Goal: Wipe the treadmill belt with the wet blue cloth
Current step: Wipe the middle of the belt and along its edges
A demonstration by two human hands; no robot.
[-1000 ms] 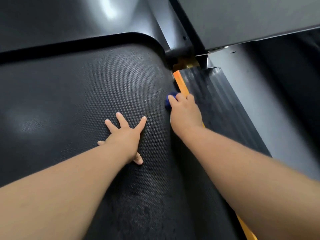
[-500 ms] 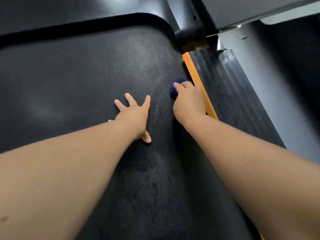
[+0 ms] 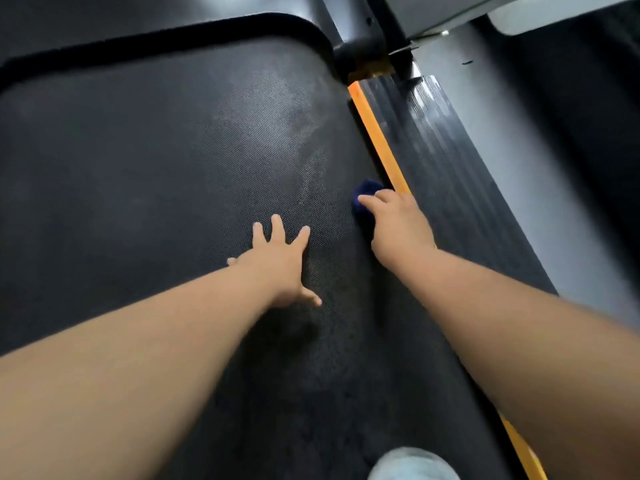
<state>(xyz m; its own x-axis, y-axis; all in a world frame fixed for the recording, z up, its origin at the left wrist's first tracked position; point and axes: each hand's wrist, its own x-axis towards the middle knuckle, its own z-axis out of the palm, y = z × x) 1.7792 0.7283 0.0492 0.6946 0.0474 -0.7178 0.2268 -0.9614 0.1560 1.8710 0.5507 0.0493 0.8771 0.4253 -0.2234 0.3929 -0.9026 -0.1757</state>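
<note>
Right hand (image 3: 398,226) grips blue cloth (image 3: 364,197) on treadmill belt (image 3: 173,168)

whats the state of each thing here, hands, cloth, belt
left hand, fingers spread, pressed flat on the belt
right hand, fingers curled over the cloth, at the belt's right edge
blue cloth, bunched up, mostly hidden under the right hand, resting on the belt
treadmill belt, lighter streaky sheen ahead of the hands, possibly damp
orange strip, partly hidden by the right hand and arm
</note>
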